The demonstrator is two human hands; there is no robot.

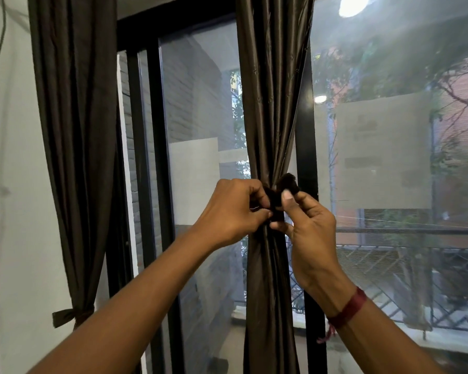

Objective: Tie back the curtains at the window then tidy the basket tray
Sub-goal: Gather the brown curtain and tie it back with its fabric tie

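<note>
A: Head view, the only one. Where does the tie sit relative to the hands?

B: We log the curtain [270,103] as gathered into a vertical bundle in front of the dark frame [307,157]. The tie [288,182] crosses it at the pinch point, so its run is horizontal, square to the curtain's long axis. The left hand [227,211] is on the bundle's left and the right hand [308,225] on its right, level with each other and both touching the tie.

A: Grip state?

B: Left fingers are curled in, pinching dark fabric at the centre. The right thumb and forefinger pinch a loop that stands up just above the thumb. We judge that the pull to come runs outward, left and right, with neither hand the nearer.

A: What can't we read?

B: The knot. It is dark cloth on dark cloth behind the fingers, so we cannot tell whether it is crossed, looped or closed. The curtain's hem is cut off below. The left curtain [76,130] is knotted low down [70,315]. The basket tray is not in view.
</note>
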